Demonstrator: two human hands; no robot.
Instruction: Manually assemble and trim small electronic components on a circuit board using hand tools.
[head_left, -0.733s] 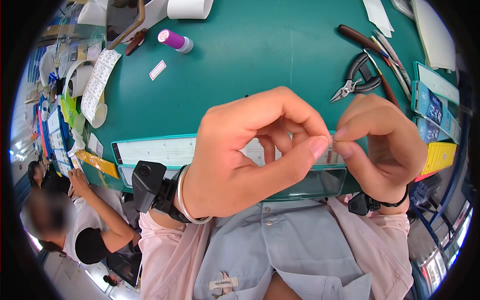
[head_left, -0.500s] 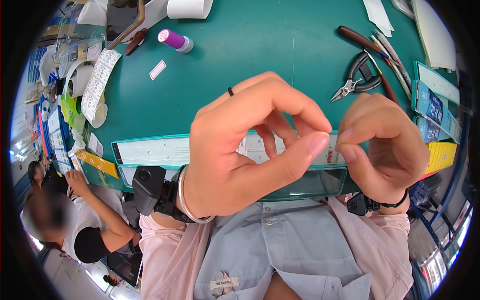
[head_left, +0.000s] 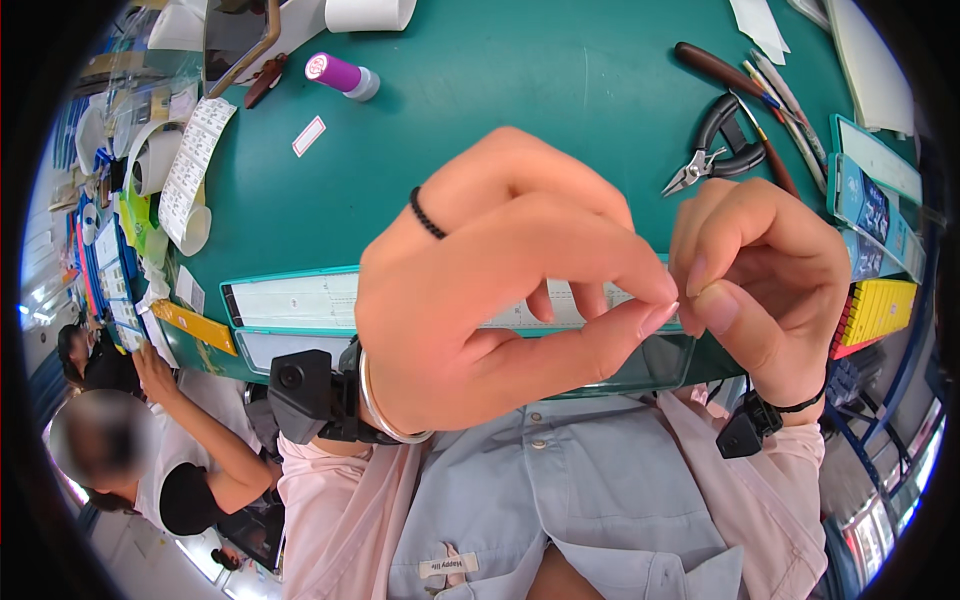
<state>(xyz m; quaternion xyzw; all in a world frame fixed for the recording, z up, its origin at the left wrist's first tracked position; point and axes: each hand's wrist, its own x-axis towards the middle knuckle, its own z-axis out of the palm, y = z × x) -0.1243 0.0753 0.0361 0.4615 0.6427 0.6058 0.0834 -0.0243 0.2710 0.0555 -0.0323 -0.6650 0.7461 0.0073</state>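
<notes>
My left hand [head_left: 500,290] and my right hand [head_left: 765,275] are raised over the near edge of the table, their fingertips almost meeting. Thumb and index finger are pinched together on each hand. Whatever lies between those fingertips is too small to make out. Beneath my hands is a long, shallow teal-edged case [head_left: 290,300] with a white printed lining; my left hand covers much of it. Its clear compartment [head_left: 650,362] shows below my left thumb. Black-handled pliers [head_left: 715,150] lie just beyond my right hand.
At the right are a brown-handled tool [head_left: 715,70], pens [head_left: 785,100], blue boxes [head_left: 875,210] and a yellow stack [head_left: 880,312]. A purple stamp [head_left: 340,75], a small label [head_left: 309,136] and a printed label roll [head_left: 195,170] lie at the left. Another person [head_left: 210,420] sits at the lower left.
My left hand has turned and its fingertips have moved slightly right and down, closing its thumb and index finger. My right hand has shifted slightly; the fingertips are nearer each other.
</notes>
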